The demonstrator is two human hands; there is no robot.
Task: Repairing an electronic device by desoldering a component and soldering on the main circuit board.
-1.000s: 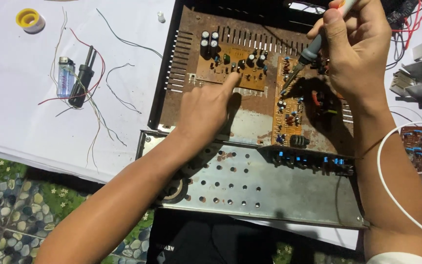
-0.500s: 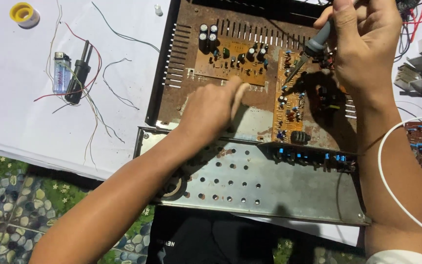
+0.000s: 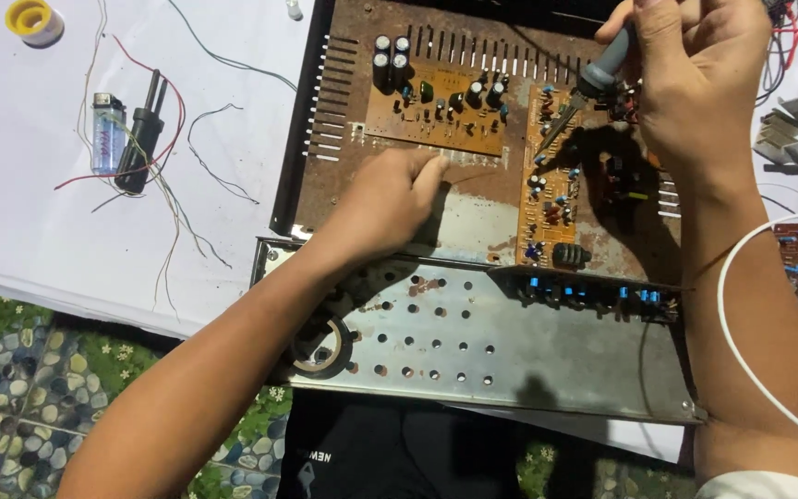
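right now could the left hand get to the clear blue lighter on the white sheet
Probably yes. The left hand rests on the rusty metal chassis, and only loose thin wires lie on the white sheet between it and the clear blue lighter.
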